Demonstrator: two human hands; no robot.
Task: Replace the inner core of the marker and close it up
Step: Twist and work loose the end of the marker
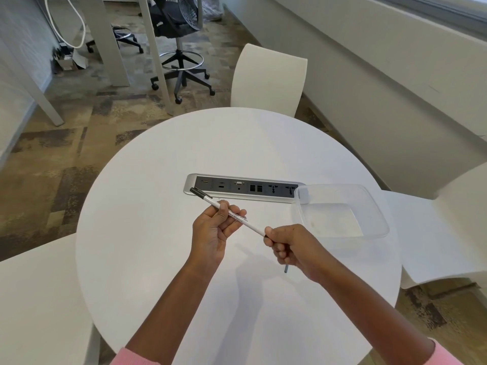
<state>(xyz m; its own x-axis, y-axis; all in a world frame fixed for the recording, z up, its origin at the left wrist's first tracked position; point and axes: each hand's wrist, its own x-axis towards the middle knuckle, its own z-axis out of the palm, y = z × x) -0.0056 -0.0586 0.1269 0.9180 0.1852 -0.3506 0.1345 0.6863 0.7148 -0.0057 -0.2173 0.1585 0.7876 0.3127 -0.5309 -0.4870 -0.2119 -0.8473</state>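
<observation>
From my remote seat I see both hands raised over the round white table (158,272), sharing one white marker (253,227) between them. The marker lies slantwise in the air, its black cap pointing up and left toward the near left corner of the socket strip (242,189) set into the tabletop, its rear end pointing down and right. My left hand (213,230) grips the barrel about midway, where the print is: the fingers are curled round it from below and the thumb presses on top. My right hand (290,248) holds the rear end, pinching it between thumb and forefinger, with the other fingers curled tight into the palm. A thin dark rod (286,268) sticks out beneath that fist, pointing down at the table; I cannot tell how it is held inside the hand. The two hands are near each other, a short bare stretch of barrel showing between them. Just right of the right hand stands a clear plastic container (375,206), its far left corner resting over the right end of the socket strip. Pink sleeves (137,356) show at the bottom edge. White chairs (268,77) stand round the table, and a black office chair (181,27) stands farther back on the patterned carpet.
</observation>
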